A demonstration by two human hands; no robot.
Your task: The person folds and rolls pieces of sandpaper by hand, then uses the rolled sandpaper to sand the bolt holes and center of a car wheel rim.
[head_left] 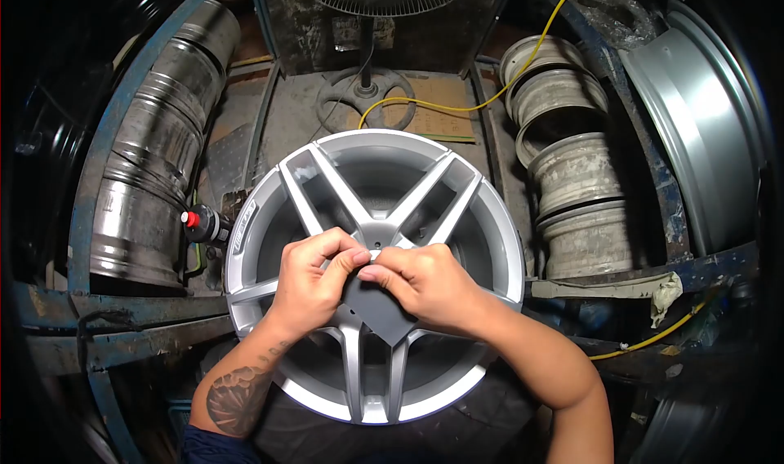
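The left hand (320,278) is bare; its forearm (263,358) bears a petal-patterned tattoo (236,400); the sleeve (214,448) is dark navy.

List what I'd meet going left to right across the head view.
Left rim stack, bottle, left hand, right hand, right rim stack, large rim.

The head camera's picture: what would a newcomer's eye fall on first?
Probably the large silver metal wheel with paired spokes, which fills the centre. Over its middle, the bare left hand and right hand meet, seemingly pinching a flat dark-grey sheet by its upper part. Next might come the bright yellow cable or hose winding behind the wheel, between columns of round metal rims at left and right.
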